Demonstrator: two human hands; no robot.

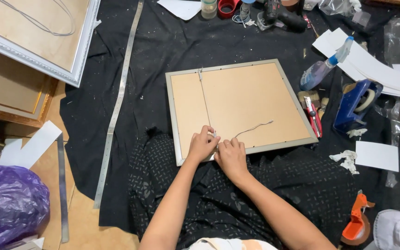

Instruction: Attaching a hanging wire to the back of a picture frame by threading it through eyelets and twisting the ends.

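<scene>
Head view: both hands, left hand (203, 144) and right hand (231, 155), pinch hanging wire (254, 128) at the near edge of a face-down picture frame (241, 104) on black cloth (163, 55). Loosely twisted, the wire might slip free.

Square picture frame (241, 107) with grey rim, lying face down on black cloth, brown backing board up. Thin wire (253, 128) strung from far edge to near edge, loose end curling right.
</scene>
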